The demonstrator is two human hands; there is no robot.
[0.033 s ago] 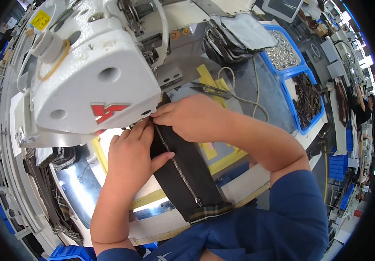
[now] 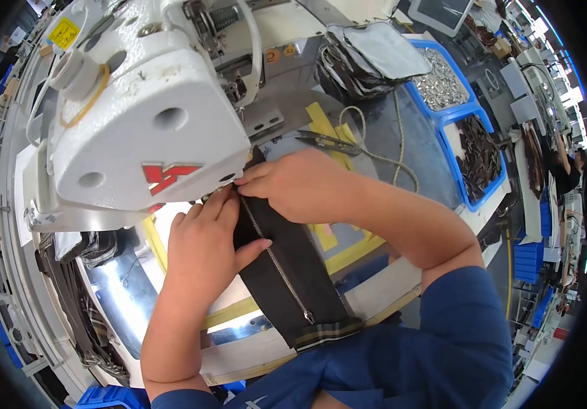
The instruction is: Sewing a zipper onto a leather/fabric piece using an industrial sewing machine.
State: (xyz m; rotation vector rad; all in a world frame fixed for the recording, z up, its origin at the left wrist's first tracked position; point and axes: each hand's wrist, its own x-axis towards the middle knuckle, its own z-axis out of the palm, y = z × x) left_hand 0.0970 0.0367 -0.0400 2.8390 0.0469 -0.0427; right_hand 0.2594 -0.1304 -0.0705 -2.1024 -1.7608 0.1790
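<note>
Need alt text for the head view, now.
A person's left hand and right hand rest on a dark fabric strip with a metal zipper, at a white sewing machine. Beyond lie scissors and a pale cord; upper right are stacked fabric pieces and two blue trays of small parts.

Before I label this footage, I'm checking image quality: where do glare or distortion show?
Head view: glare whitens the shiny tabletop at lower left; straight edges bend toward the rim, where the picture goes black; the zipper looks fairly sharp.
</note>
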